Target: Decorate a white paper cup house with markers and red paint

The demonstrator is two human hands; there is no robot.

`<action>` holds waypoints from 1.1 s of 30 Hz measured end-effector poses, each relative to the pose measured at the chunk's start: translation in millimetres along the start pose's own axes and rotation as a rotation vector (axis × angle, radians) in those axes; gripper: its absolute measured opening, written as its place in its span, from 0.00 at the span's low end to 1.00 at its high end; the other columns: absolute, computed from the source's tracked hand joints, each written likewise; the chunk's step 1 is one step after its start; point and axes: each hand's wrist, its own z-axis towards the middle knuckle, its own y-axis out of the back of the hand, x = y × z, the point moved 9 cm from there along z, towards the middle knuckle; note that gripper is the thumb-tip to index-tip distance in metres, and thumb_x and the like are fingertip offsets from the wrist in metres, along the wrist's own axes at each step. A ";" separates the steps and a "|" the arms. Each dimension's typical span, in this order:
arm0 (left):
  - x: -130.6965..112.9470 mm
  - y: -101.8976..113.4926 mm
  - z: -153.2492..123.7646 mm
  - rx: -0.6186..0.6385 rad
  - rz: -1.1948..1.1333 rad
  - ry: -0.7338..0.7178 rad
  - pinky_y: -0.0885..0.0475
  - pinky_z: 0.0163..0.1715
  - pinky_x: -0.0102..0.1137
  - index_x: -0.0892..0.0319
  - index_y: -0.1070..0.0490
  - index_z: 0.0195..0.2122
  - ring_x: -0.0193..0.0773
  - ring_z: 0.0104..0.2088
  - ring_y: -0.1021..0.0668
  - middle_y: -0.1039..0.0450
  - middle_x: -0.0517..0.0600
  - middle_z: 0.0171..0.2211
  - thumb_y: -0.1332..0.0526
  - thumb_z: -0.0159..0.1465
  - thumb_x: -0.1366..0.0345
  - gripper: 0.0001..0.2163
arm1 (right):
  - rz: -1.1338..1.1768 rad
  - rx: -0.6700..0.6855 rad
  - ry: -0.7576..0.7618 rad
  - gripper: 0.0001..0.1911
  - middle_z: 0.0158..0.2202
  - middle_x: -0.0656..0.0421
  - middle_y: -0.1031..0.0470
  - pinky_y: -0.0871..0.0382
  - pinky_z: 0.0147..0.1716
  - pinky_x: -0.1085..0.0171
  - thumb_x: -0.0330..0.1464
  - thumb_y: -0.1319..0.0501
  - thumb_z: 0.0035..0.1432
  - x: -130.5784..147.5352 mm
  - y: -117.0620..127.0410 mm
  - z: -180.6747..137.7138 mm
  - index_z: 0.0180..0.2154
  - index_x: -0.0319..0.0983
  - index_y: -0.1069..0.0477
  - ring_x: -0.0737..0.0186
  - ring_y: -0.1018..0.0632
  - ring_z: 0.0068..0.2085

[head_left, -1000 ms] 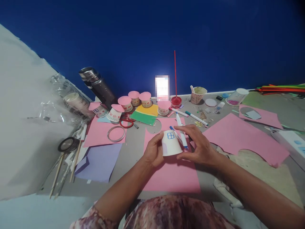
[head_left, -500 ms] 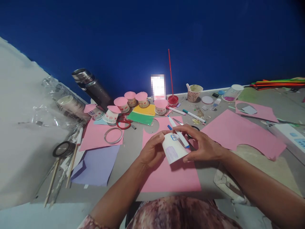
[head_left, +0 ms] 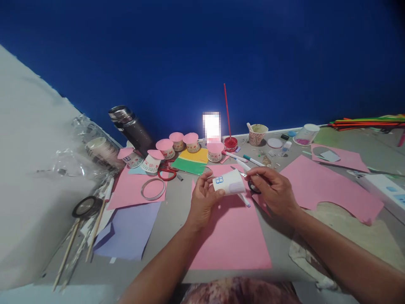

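Observation:
My left hand (head_left: 202, 198) grips a small white paper cup (head_left: 229, 185), tipped on its side over a pink paper sheet (head_left: 232, 236). A blue window is drawn on the cup and a lilac patch sits beside it. My right hand (head_left: 272, 190) is at the cup's rim end, fingers curled against it and over a white marker (head_left: 244, 198) lying underneath. Small scissors (head_left: 245, 176) lie just behind the cup.
Several cups with pink paper roofs (head_left: 177, 145) stand at the back by a dark flask (head_left: 131, 128), red scissors (head_left: 166, 172) and green and yellow paper. A tape ring (head_left: 153, 188), lilac paper (head_left: 129, 226), sticks (head_left: 68, 249) lie left; more pink paper (head_left: 329, 185) right.
The cup has turned from upright, bottom up, onto its side, with its window now facing left. Both hands lifted it slightly toward the back of the table.

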 end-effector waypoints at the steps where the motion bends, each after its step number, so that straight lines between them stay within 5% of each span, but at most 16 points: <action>1: -1.9 0.1 -0.3 -0.009 0.026 -0.037 0.25 0.49 0.32 0.51 0.31 0.57 0.40 0.49 0.21 0.28 0.48 0.49 0.17 0.48 0.63 0.37 | 0.044 0.020 -0.043 0.07 0.32 0.59 0.19 0.28 0.32 0.62 0.39 0.34 0.62 -3.1 -2.4 0.3 0.36 0.44 0.18 0.60 0.22 0.31; 5: -6.2 -4.3 -4.4 -0.017 0.137 -0.165 0.26 0.52 0.34 0.49 0.34 0.59 0.41 0.52 0.22 0.31 0.48 0.48 0.18 0.48 0.62 0.39 | 0.276 0.060 -0.236 0.14 0.32 0.59 0.20 0.31 0.26 0.64 0.42 0.26 0.53 -18.3 -12.4 -0.6 0.39 0.42 0.21 0.62 0.23 0.28; 10: -1.4 -11.1 -10.3 0.046 0.393 -0.185 0.27 0.57 0.40 0.48 0.38 0.65 0.45 0.55 0.25 0.34 0.50 0.52 0.21 0.52 0.60 0.41 | 0.348 0.048 -0.274 0.16 0.34 0.59 0.20 0.29 0.29 0.64 0.39 0.23 0.47 -24.5 -12.3 -0.4 0.37 0.41 0.21 0.62 0.23 0.31; 19: -8.6 -35.1 -16.0 0.523 0.761 -0.199 0.36 0.72 0.51 0.44 0.43 0.74 0.59 0.76 0.43 0.49 0.56 0.74 0.19 0.53 0.59 0.50 | 0.313 0.232 -0.348 0.18 0.33 0.60 0.21 0.29 0.29 0.63 0.39 0.21 0.45 -28.0 -11.6 5.6 0.37 0.41 0.20 0.64 0.25 0.29; 22: -9.2 -38.1 -17.5 0.583 0.811 -0.220 0.36 0.72 0.52 0.44 0.41 0.74 0.58 0.75 0.40 0.45 0.56 0.74 0.21 0.56 0.61 0.47 | 0.269 0.265 -0.331 0.16 0.32 0.61 0.22 0.31 0.27 0.64 0.38 0.23 0.46 -22.7 -13.1 4.8 0.37 0.41 0.20 0.65 0.26 0.28; 27: -2.6 -38.0 -16.1 0.596 0.734 -0.167 0.33 0.70 0.51 0.44 0.34 0.70 0.58 0.70 0.33 0.37 0.55 0.69 0.19 0.53 0.59 0.44 | 0.306 0.253 -0.374 0.17 0.34 0.59 0.19 0.34 0.25 0.65 0.41 0.23 0.49 -25.8 -15.1 2.6 0.39 0.41 0.20 0.66 0.28 0.27; 33: 5.1 -28.7 -4.9 0.446 0.309 0.013 0.26 0.61 0.48 0.48 0.31 0.60 0.55 0.63 0.25 0.31 0.54 0.62 0.15 0.45 0.61 0.42 | 0.460 0.210 -0.413 0.23 0.31 0.59 0.19 0.40 0.22 0.67 0.47 0.23 0.50 -37.1 -13.4 8.4 0.41 0.40 0.21 0.70 0.34 0.23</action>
